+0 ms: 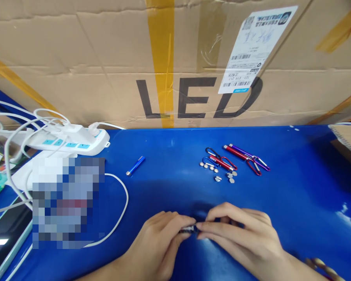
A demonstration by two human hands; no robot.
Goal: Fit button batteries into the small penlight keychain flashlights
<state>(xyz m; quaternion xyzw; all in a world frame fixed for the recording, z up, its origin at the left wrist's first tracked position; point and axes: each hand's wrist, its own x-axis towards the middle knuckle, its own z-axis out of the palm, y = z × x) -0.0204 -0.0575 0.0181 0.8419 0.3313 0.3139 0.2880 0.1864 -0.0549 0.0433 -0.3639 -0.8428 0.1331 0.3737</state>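
Note:
Near the front of the blue table, my left hand (160, 238) is closed round a small black mini flashlight (187, 228), of which only a short piece with pale markings shows. The fingertips of my right hand (242, 230) are pinched at its right end; what exactly they grip there is hidden. Beyond my hands lie red mini flashlights (220, 162) and a purple one (242, 150), with carabiner clips (254, 167) beside or on them. Several silver button cells (231, 180) are scattered near the clips. A blue mini flashlight (136, 165) without a clip lies further left.
A large cardboard box (105, 58) marked LED stands along the back edge. At left are a white power strip (96, 142), tangled white cables (127, 199), a blurred-out item (70, 199) and a dark-screened device (6, 234). Another carton (349, 136) sits at far right.

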